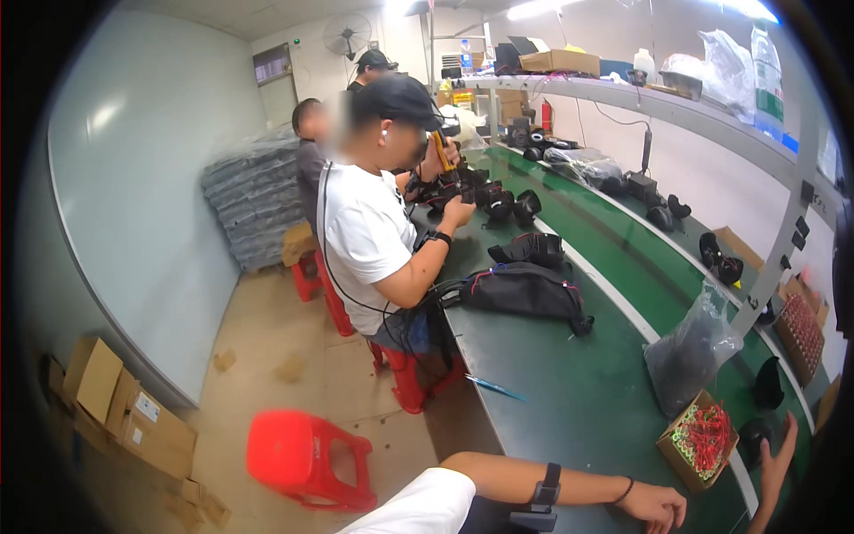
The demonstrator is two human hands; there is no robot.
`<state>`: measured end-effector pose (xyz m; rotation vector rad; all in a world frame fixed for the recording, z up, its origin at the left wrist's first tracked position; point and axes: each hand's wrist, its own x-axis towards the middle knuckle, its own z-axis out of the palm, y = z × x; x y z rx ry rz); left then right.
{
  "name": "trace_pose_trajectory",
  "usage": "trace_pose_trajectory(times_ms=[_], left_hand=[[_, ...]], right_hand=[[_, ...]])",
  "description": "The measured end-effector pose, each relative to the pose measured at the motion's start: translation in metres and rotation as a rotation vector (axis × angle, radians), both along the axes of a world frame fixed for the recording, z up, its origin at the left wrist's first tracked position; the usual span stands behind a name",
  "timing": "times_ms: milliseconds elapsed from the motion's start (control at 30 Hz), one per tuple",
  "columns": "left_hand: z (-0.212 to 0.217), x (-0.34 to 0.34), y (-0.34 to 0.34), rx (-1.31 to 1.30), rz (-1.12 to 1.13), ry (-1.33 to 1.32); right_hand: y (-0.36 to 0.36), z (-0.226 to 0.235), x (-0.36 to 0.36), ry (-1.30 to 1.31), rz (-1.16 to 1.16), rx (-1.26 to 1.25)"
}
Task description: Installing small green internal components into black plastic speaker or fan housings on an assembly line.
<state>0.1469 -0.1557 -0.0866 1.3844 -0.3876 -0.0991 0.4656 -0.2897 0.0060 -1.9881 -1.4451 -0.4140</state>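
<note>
The right hand (777, 461) is raised at the right, its fingers extended and the thumb side apart from them, so it appears spread. Just beside it, on its left, lies a black rounded part (754, 438) on the green belt (640, 276); whether the fingers touch this part, I cannot tell. The left hand (656, 505) is low over the dark table (587, 392), palm downward, with fingers loosely bent; if something is pinched under them, I cannot tell.

Between the two hands, somewhat farther up, stands an open cardboard box (683, 457), filled with red and green small pieces (703, 432). Behind this box, a clear plastic bag (689, 360) with dark contents leans upright and occupies the space. A black curved piece (768, 384) stands beyond the rounded part. Farther, a metal post (772, 258) rises at the belt's far side. On the table, well apart from the hands, lie blue tweezers (495, 387) and a black pouch (525, 294). Beside the pouch sits a co-worker (360, 240), holding a yellow-and-black tool (445, 158).
</note>
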Motion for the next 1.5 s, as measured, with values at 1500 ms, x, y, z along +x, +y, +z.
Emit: trace_pose_trajectory(times_ms=[1500], left_hand=[[0.070,-0.030,-0.004,-0.099,-0.055,0.443]], right_hand=[[-0.076,-0.051,-0.145,0.959,0.028,0.265]])
